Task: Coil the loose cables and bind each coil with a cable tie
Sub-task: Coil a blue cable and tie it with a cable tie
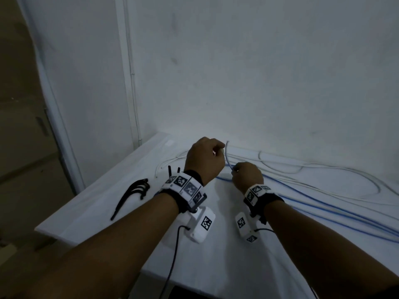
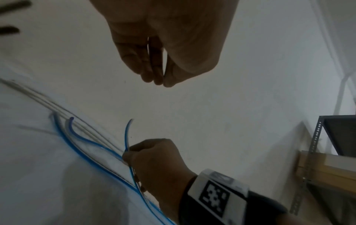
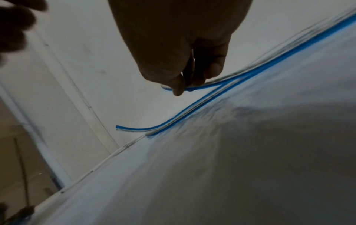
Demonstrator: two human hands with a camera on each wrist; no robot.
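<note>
A blue cable point(image 1: 323, 203) runs across the white table point(image 1: 103, 203) from the right. My right hand point(image 1: 236, 169) pinches it near one end between thumb and fingers point(image 3: 178, 86), and that end point(image 2: 126, 134) sticks up from the fist. A second blue end point(image 3: 134, 129) lies free on the table. Close to the left hovers my left hand point(image 1: 205, 160); its fingertips point(image 2: 152, 79) meet the thumb with nothing between them. Several black cable ties point(image 1: 133, 190) lie to the left.
White cables point(image 1: 345, 175) loop along the wall at the back and right. Two more black ties point(image 1: 170, 169) lie behind my left wrist. The table's left edge drops to the floor. A metal shelf point(image 2: 316, 144) stands beyond the table.
</note>
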